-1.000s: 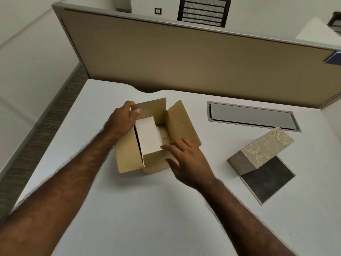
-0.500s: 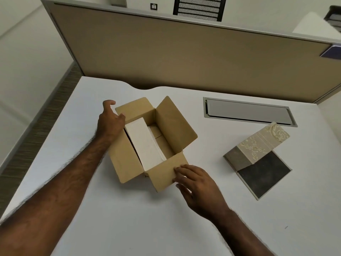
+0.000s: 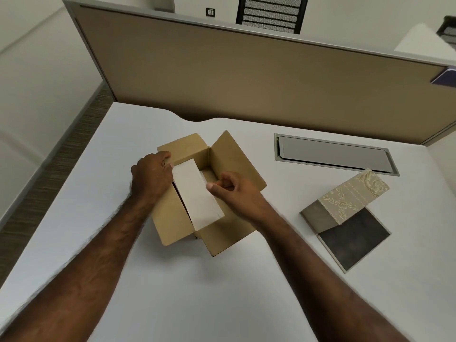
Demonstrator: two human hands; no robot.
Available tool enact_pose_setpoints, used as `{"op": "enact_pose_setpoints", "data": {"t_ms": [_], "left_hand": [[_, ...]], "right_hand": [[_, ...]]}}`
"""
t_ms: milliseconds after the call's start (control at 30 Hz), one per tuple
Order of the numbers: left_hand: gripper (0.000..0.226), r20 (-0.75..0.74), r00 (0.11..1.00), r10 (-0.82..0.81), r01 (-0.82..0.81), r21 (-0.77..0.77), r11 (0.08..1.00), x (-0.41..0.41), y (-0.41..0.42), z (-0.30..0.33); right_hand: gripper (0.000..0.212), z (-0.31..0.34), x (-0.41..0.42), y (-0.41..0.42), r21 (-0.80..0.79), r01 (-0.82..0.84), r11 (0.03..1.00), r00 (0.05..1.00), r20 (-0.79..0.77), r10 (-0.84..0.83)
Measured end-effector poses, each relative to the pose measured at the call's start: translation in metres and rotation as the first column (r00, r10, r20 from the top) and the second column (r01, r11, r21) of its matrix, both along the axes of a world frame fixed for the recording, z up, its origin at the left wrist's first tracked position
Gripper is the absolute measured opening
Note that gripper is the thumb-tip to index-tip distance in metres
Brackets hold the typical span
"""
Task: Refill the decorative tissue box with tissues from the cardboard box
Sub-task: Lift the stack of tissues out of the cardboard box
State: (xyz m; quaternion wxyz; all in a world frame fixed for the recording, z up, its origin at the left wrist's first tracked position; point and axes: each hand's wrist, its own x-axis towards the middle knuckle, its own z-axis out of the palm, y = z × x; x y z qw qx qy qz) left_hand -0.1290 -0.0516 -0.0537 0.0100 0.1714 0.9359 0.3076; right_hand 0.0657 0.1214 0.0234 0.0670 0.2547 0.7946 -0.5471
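An open cardboard box (image 3: 222,240) stands mid-table with its flaps spread. A white tissue pack (image 3: 195,193) sits upright inside it along the left wall and sticks out above the rim. My left hand (image 3: 151,176) is pressed against the pack's far left side, its fingertips hidden between pack and flap. My right hand (image 3: 234,191) grips the pack's right side, thumb on its top edge and fingers curled down into the box. The decorative tissue box (image 3: 350,196), cream with a floral pattern, lies open to the right on its dark base (image 3: 352,240).
A grey cable hatch (image 3: 333,154) is set into the white table (image 3: 197,292) behind the decorative box. A tan partition (image 3: 246,82) walls off the far edge. The table's left edge (image 3: 81,174) drops to the floor.
My right hand left the box's front flap and rose onto the pack's right side. My left hand shifted from the box's far left corner onto the pack.
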Motion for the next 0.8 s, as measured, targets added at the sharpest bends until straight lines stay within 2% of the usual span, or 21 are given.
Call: {"op": "enact_pose_setpoints", "data": {"t_ms": [67, 200, 300, 467, 600, 800], "left_hand": [[0.038, -0.015, 1.000, -0.008, 0.008, -0.018, 1.000, 0.000, 0.000, 0.000], [0.038, -0.041, 0.999, -0.007, 0.006, -0.040, 0.999, 0.004, 0.001, 0.001], [0.038, -0.048, 0.999, -0.009, 0.009, -0.004, 1.000, 0.006, -0.001, 0.000], [0.038, -0.062, 0.998, -0.006, 0.007, 0.012, 1.000, 0.009, -0.004, -0.005], [0.038, -0.071, 0.997, 0.001, 0.002, 0.041, 0.999, 0.009, -0.002, -0.006], [0.038, -0.076, 0.997, 0.009, -0.004, 0.064, 0.998, 0.009, -0.002, -0.009]], "right_hand": [[0.047, -0.021, -0.030, 0.000, 0.015, -0.039, 0.999, 0.992, 0.124, 0.036], [0.073, -0.059, -0.071, -0.002, 0.091, -0.093, 0.991, 0.952, 0.300, 0.062], [0.063, -0.074, -0.082, -0.002, 0.075, -0.094, 0.993, 0.922, 0.382, 0.059], [0.080, -0.084, -0.090, -0.004, 0.144, -0.095, 0.985, 0.922, 0.386, 0.032], [0.085, -0.087, -0.092, -0.005, 0.130, -0.068, 0.989, 0.923, 0.385, 0.013], [0.099, -0.097, -0.096, -0.008, 0.003, 0.048, 0.999, 0.901, 0.432, -0.045]]}}
